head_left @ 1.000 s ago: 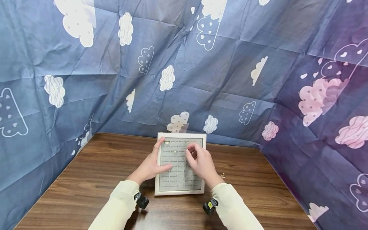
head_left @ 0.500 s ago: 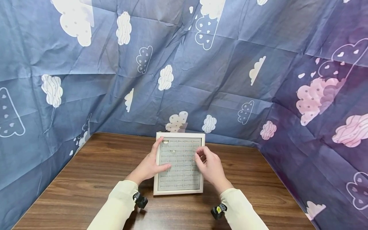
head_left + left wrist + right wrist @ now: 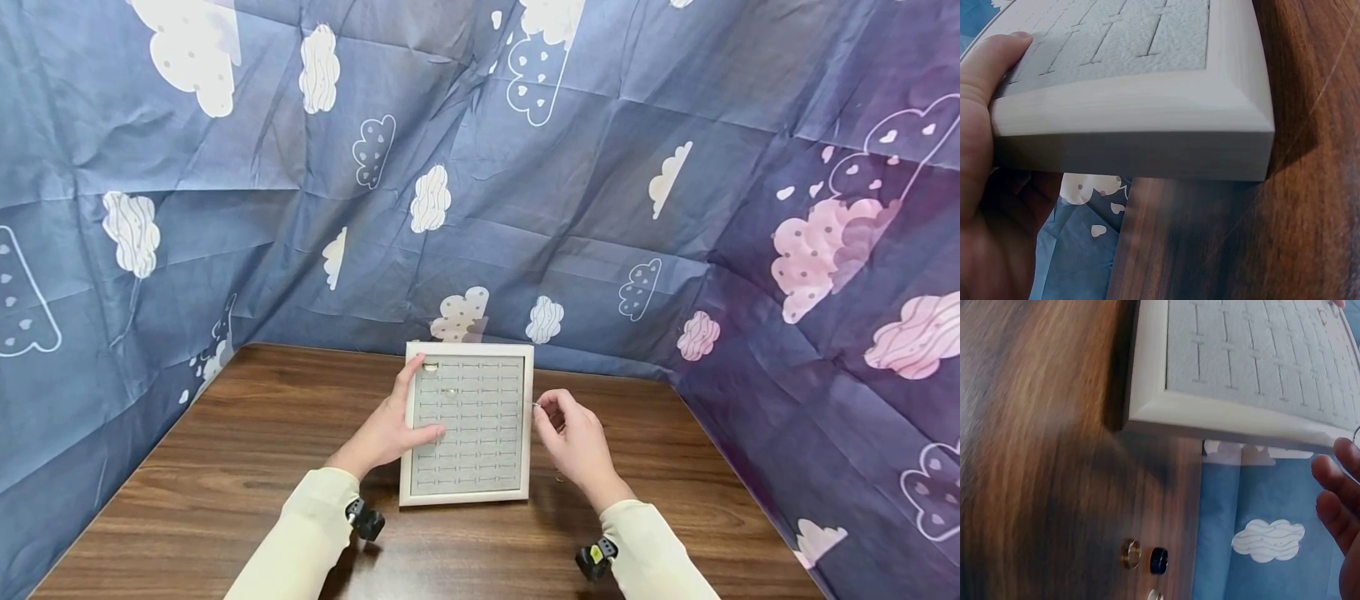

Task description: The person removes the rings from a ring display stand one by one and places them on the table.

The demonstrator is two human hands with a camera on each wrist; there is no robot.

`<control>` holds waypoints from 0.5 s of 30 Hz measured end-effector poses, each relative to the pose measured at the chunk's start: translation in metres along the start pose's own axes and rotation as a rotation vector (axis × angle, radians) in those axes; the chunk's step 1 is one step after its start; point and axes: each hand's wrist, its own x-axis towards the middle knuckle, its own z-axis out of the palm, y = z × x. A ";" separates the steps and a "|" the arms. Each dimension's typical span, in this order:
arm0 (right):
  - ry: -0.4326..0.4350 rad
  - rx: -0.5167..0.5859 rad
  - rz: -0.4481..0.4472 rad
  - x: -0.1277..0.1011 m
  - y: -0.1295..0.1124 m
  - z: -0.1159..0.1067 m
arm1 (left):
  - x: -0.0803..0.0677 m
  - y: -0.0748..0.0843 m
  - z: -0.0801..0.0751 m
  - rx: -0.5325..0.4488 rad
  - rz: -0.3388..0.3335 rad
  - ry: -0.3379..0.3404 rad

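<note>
My left hand grips the left side of a ring tray with a white frame and grey slotted padding. In the left wrist view its thumb lies over the padding and other fingers reach below the frame. One ring sits in the tray's top left slot, and another ring stands a little lower and to the right. Just off the tray's right edge, my right hand pinches a thin silvery ring between thumb and forefinger. Only part of that ring shows in the right wrist view.
To the right of the tray, a gold ring, a black ring and another gold-coloured ring lie on the brown wooden table. Blue cloth with cloud prints hangs behind and beside the table.
My right hand has moved rightward from over the tray's middle to beyond its right edge, pinching the thin ring. The left hand keeps its hold on the tray.
</note>
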 end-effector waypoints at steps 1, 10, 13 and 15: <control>-0.001 -0.003 0.003 -0.001 0.002 -0.001 | 0.000 0.000 0.000 0.001 0.000 -0.001; 0.022 -0.050 0.020 -0.011 0.023 -0.014 | -0.001 0.001 0.000 0.009 -0.001 -0.001; 0.017 -0.067 0.032 -0.014 0.031 -0.020 | 0.000 0.000 0.000 0.003 0.008 -0.004; 0.007 -0.083 0.046 -0.016 0.037 -0.024 | 0.000 0.000 0.000 0.002 0.012 -0.005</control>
